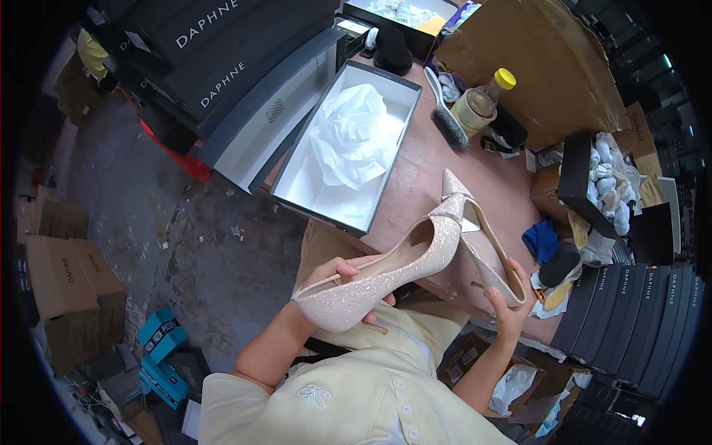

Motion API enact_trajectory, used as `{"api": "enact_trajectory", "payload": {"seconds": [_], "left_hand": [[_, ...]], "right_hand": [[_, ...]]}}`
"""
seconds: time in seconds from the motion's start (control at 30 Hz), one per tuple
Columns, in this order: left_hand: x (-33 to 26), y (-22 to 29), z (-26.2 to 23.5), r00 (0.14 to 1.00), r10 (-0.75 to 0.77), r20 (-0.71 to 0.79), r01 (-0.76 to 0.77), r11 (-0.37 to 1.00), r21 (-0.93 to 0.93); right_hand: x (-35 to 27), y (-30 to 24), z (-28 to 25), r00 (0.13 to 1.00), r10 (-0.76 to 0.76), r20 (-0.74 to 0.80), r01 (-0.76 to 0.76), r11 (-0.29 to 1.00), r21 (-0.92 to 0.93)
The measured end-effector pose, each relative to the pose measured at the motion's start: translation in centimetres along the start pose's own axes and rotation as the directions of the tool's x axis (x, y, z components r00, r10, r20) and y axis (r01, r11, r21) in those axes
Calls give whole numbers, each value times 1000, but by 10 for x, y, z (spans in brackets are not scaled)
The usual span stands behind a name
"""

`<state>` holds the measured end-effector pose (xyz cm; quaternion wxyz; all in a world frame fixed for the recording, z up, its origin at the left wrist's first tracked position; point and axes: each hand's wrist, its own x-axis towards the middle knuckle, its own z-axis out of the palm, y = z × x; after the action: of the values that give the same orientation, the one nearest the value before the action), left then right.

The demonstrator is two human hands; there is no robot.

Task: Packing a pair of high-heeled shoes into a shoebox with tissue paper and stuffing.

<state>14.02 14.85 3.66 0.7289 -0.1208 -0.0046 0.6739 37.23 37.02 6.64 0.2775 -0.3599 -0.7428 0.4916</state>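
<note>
A sparkly pale-pink pointed-toe pump point(415, 263) is held at its heel end by my left hand point(343, 271), whose fingers wrap round the back and underside. My right hand point(510, 305) grips the back of a second matching pump point(491, 259), thumb on the near side. The two shoes slant together, their toes overlapping over the table edge; the toe of one is partly hidden. Just beyond them an open white-lined shoe box point(326, 202) holds crumpled white tissue paper point(352, 137).
Dark shoe boxes point(215, 44) are stacked at the left, with a grey lid point(278, 111) beside them. On the pinkish table point(411, 178) lie a brush point(447, 126), a yellow-capped bottle point(498, 85) and a blue cloth point(541, 241). More dark boxes point(630, 319) line the right.
</note>
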Motion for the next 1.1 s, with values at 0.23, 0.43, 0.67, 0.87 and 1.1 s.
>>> {"api": "enact_trajectory", "payload": {"seconds": [0.23,0.43,0.67,0.87,1.1], "left_hand": [[23,-21,-22,958,265,-111,-213,914,345],[38,-25,-27,923,322,-213,-219,891,397],[51,-38,-13,880,413,-234,-96,638,764],[62,-27,-24,950,273,-151,-77,674,735],[85,-14,-16,984,116,-138,9,732,681]], "right_hand": [[1,-13,-4,999,-18,-45,20,999,36],[-7,-16,-17,984,125,-123,-103,979,175],[-12,1,-26,955,262,-135,-206,921,331],[-11,11,-26,942,327,-82,-260,859,441],[-8,10,13,643,744,180,-347,74,935]]}}
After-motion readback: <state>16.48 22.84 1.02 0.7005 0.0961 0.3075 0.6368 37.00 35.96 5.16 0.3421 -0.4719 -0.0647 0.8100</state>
